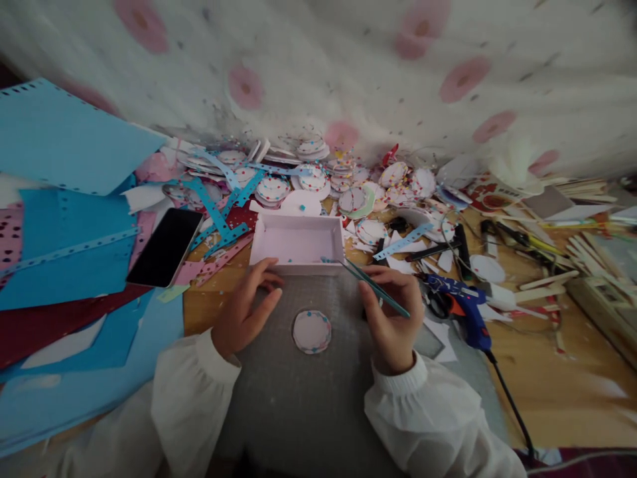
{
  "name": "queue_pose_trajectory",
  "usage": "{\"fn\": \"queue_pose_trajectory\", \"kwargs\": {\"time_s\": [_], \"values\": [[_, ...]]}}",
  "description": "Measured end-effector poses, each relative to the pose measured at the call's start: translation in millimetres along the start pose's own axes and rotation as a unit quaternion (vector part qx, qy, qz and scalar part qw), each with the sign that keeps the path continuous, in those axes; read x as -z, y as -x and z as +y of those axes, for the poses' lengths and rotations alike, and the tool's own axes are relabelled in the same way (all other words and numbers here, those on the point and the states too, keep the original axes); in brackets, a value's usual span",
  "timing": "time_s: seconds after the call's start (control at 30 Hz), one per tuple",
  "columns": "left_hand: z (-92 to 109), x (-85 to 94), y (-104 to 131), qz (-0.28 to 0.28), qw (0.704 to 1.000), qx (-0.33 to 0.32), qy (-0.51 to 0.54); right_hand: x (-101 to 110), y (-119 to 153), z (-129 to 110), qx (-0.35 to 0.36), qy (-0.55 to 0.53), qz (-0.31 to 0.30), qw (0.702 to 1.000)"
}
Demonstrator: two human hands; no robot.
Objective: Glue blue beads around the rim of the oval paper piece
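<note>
**Tweezers [377,289] at white box [298,271], crowded wood tabletop [572,392]**

Grey mat [298,425] mid-table, near; pale cloth [318,60] w/ pink flowers behind. L side: blue sheets [74,239], phone [166,247], punched strips [212,204]. L hand [243,307] relaxed, nothing gripped, fingers by box's near-L corner; contact can't tell. Box ctr, blue bits [326,260] inside. Decorated disc [312,331] on mat, near side of box, btwn hands. Disc piles [271,188] crowd far side. R hand [395,312] pinches tweezers, tips at box's near-R corner. Glue gun [470,312] + cord [512,401] hem in R forearm; wood sticks [547,287] far R.
</note>
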State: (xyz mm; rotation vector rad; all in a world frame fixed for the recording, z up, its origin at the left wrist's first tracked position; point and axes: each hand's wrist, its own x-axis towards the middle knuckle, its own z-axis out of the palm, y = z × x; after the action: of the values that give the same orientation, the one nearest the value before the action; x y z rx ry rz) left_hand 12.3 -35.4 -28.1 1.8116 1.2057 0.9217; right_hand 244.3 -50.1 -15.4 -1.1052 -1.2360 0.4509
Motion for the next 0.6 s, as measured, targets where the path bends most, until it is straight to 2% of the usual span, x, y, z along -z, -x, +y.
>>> {"fn": "queue_pose_trajectory", "kwargs": {"time_s": [0.17, 0.33, 0.43, 0.53, 0.6], "values": [[1, -5.6, 2, -0.006, 0.999, 0.025, 0.023, 2, 0, -3, -0.011, 0.006, 0.03, 0.999], [-1, -8.0, 2, 0.004, 0.998, 0.048, 0.034, 5, -5, -4, -0.012, 0.027, 0.01, 1.0], [-2, -7.9, 2, 0.005, 0.998, 0.04, 0.039, 4, -14, -4, 0.034, 0.093, -0.046, 0.994], [-2, -7.8, 2, 0.005, 0.999, 0.036, 0.04, -3, -26, -4, 0.103, 0.188, -0.13, 0.968], [-2, -7.9, 2, 0.007, 0.999, 0.036, 0.038, -9, -32, -3, 0.119, 0.23, -0.176, 0.95]]}}
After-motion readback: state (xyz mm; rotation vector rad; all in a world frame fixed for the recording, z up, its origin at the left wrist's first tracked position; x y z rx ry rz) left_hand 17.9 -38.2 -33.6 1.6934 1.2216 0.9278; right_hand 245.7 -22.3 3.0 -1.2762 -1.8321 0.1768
